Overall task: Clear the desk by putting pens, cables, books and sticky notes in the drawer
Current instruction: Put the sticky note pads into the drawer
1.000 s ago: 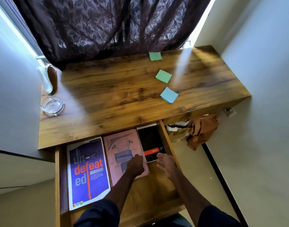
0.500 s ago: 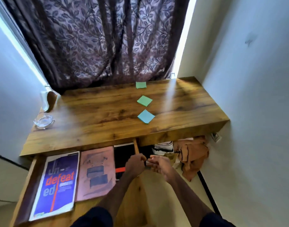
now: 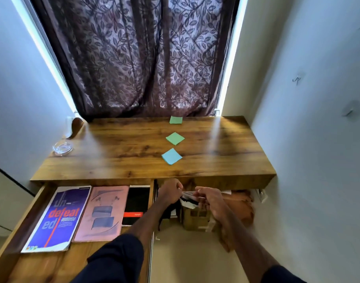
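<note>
Head view: our curled left hand (image 3: 171,193) and right hand (image 3: 210,201) hover close together before the brown wooden desk (image 3: 122,152); we cannot tell whether either holds anything. Square green and blue sticky notes (image 3: 175,138) lie on it, outside the open wooden drawer (image 3: 42,266).

The blue book (image 3: 56,217) reads "un-defeated" down its cover, broken over three lines ("defeat" in orange-red). Two books right of the blue book, the black book (image 3: 137,201) has a red band whose white print is too small to read.

Left hand (image 3: 171,193) curled in fist, right hand (image 3: 210,201) relaxed, both forearms extended
</note>
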### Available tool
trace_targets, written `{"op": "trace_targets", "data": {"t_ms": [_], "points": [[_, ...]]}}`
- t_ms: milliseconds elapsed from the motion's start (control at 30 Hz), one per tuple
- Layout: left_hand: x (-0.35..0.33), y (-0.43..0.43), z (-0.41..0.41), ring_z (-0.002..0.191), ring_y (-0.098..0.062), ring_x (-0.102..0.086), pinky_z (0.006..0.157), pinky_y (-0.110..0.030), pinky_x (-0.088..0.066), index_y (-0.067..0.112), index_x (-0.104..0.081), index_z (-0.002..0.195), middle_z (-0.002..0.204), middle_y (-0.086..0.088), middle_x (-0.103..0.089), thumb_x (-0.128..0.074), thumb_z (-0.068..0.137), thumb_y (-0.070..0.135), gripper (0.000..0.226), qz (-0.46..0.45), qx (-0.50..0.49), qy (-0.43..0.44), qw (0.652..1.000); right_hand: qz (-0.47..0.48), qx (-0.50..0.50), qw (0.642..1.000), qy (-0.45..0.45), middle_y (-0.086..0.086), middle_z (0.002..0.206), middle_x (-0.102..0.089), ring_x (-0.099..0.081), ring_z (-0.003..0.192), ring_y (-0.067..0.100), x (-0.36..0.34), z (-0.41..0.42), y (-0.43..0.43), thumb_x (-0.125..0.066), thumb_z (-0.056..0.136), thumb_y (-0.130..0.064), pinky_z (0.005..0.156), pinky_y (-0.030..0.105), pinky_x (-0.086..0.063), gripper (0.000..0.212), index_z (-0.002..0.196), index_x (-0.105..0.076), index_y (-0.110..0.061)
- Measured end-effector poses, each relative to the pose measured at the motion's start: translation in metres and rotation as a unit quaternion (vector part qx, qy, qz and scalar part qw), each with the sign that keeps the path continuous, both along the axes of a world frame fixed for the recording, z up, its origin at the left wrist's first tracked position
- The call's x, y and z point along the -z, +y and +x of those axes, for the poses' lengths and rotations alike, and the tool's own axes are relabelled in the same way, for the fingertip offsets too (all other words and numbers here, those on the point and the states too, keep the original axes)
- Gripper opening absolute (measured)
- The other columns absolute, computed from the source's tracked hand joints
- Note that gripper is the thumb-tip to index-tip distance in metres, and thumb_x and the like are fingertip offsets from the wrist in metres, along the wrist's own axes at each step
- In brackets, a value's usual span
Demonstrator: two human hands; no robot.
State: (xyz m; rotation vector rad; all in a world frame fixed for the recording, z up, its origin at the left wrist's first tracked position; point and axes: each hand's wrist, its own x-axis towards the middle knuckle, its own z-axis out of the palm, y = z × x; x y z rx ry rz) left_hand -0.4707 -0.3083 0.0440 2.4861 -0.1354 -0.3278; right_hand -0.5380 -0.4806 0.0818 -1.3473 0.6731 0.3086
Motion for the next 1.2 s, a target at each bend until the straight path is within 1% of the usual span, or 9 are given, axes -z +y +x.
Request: {"op": "trace_targets", "data": {"t_ms": [133,300,400,633,800,900,1033,1100,1200], "points": [[-0.004,-0.001,0.032,0.092,-0.016,-0.067,0.083,-0.039,-0.057,0.028,-0.066,0.082,0.093,0.007,-0.072,-0.064,0.081,0.019,0.010,0.021,-0.042,-0.015,0.999,-0.010,-0.025,1.000,-0.006,0.012,0.093,-0.078,-0.072,0.074,0.022,-0.017,0.020,-0.013,-0.058,0.095,-0.004,0.056,0.026,-0.054,0.017,0.102,-0.074,-0.004],[-0.007,-0.013,0.080,0.097,-0.022,-0.068,0.074,-0.031,-0.053,0.015,-0.073,0.095,0.100,-0.002,-0.073,-0.064,0.083,0.015,0.015,0.036,-0.091,-0.051,0.994,-0.016,-0.044,0.999,-0.023,0.016,0.092,-0.077,-0.068,0.068,0.022,-0.013,0.060,-0.028,-0.059,0.095,-0.004,0.060,0.030,-0.050,0.015,0.101,-0.072,-0.001],[0.005,-0.018,0.119,0.109,-0.029,-0.063,0.083,-0.037,-0.051,0.011,-0.068,0.106,0.111,-0.009,-0.068,-0.063,0.089,0.021,0.020,0.054,-0.115,-0.066,0.990,-0.033,-0.057,0.998,-0.014,0.014,0.088,-0.076,-0.068,0.063,0.018,-0.003,0.100,-0.035,-0.058,0.095,-0.005,0.056,0.029,-0.049,0.018,0.105,-0.071,0.002],[0.040,-0.017,0.240,0.135,-0.031,-0.038,0.108,-0.040,-0.035,0.006,-0.039,0.140,0.145,-0.014,-0.042,-0.077,0.081,0.047,0.081,0.103,-0.102,-0.027,0.989,-0.074,-0.120,0.990,0.026,0.012,0.100,-0.077,-0.071,0.077,0.018,0.021,0.234,-0.036,-0.055,0.098,-0.013,0.063,0.027,-0.051,0.020,0.108,-0.071,-0.006],[0.067,-0.014,0.280,0.150,-0.041,-0.013,0.118,-0.048,-0.021,0.004,-0.002,0.158,0.164,-0.022,-0.002,-0.071,0.079,0.063,0.121,0.212,-0.014,0.084,0.974,-0.096,-0.150,0.983,0.038,0.010,0.088,-0.073,-0.064,0.068,0.016,0.042,0.334,-0.022,-0.053,0.098,-0.011,0.056,0.024,-0.043,0.017,0.098,-0.070,-0.008],[0.088,-0.010,0.300,0.149,-0.037,-0.022,0.118,-0.044,-0.025,0.012,-0.006,0.159,0.166,-0.019,-0.004,-0.073,0.078,0.062,0.117,0.221,0.001,0.106,0.970,-0.125,-0.169,0.977,0.040,0.009,0.077,-0.067,-0.056,0.057,0.015,0.059,0.389,-0.015,-0.054,0.095,-0.006,0.045,0.019,-0.038,0.017,0.091,-0.071,-0.006],[0.096,0.009,0.333,0.135,-0.028,-0.047,0.110,-0.044,-0.041,0.019,-0.041,0.148,0.148,-0.008,-0.048,-0.077,0.074,0.060,0.091,0.082,-0.040,0.161,0.983,-0.209,-0.182,0.961,-0.004,0.005,0.076,-0.069,-0.062,0.064,0.014,0.075,0.445,-0.012,-0.063,0.085,0.002,0.045,0.019,-0.046,0.013,0.093,-0.072,0.001],[0.089,0.016,0.346,0.103,-0.020,-0.068,0.091,-0.046,-0.056,0.019,-0.066,0.117,0.114,-0.005,-0.070,-0.081,0.069,0.060,0.065,-0.052,-0.097,0.170,0.979,-0.302,-0.200,0.932,-0.012,0.007,0.091,-0.075,-0.071,0.080,0.020,0.086,0.469,-0.010,-0.071,0.080,-0.013,0.058,0.034,-0.053,0.019,0.097,-0.074,-0.005],[0.074,0.021,0.359,0.072,-0.013,-0.073,0.067,-0.038,-0.059,0.021,-0.071,0.081,0.081,-0.001,-0.075,-0.087,0.076,0.038,0.024,-0.180,-0.201,0.140,0.953,-0.408,-0.274,0.870,-0.039,0.010,0.119,-0.061,-0.054,0.118,0.030,0.094,0.497,0.000,-0.074,0.085,-0.035,0.091,0.037,-0.044,0.046,0.116,-0.060,-0.005]]}}
